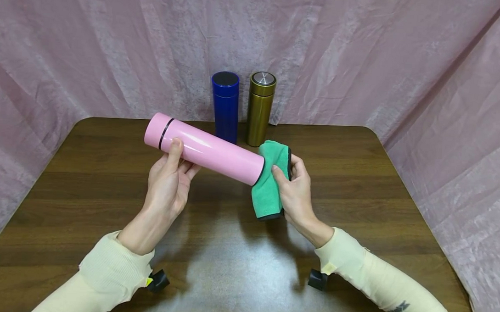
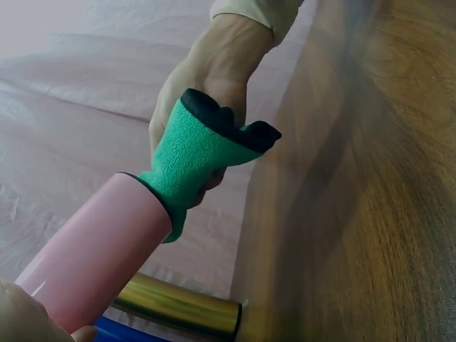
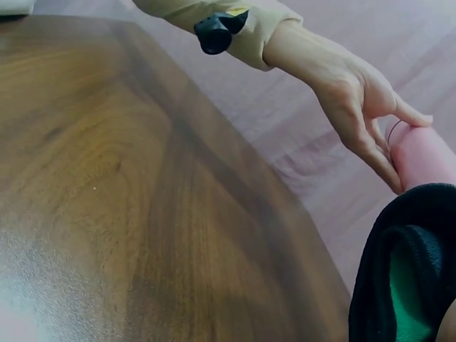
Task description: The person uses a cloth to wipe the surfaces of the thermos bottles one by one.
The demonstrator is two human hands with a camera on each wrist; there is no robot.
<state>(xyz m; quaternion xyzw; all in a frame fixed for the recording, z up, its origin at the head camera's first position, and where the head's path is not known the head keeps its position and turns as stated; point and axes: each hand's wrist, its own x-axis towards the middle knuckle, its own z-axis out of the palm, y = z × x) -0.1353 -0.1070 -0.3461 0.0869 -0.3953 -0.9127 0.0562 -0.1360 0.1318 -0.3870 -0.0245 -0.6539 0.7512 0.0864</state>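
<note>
My left hand (image 1: 169,185) grips a pink thermos bottle (image 1: 213,151) near its black-ringed lid end, thumb on top and fingers beneath. The bottle is held above the table, tilted, its base lower and to the right. In my right hand (image 1: 297,192) is a folded green cloth (image 1: 269,182) with black edging, pinched between thumb and fingers. The cloth lies against the bottle's base, as the left wrist view also shows with the green cloth (image 2: 189,153) at the end of the pink bottle (image 2: 100,246). Part of the base is hidden by the cloth.
A blue thermos (image 1: 225,109) and a gold thermos (image 1: 260,110) stand upright side by side at the table's back edge, behind the held bottle. The wooden table (image 1: 356,178) is bordered by pink curtains (image 1: 340,58). Small black devices (image 1: 318,279) hang at both sleeves.
</note>
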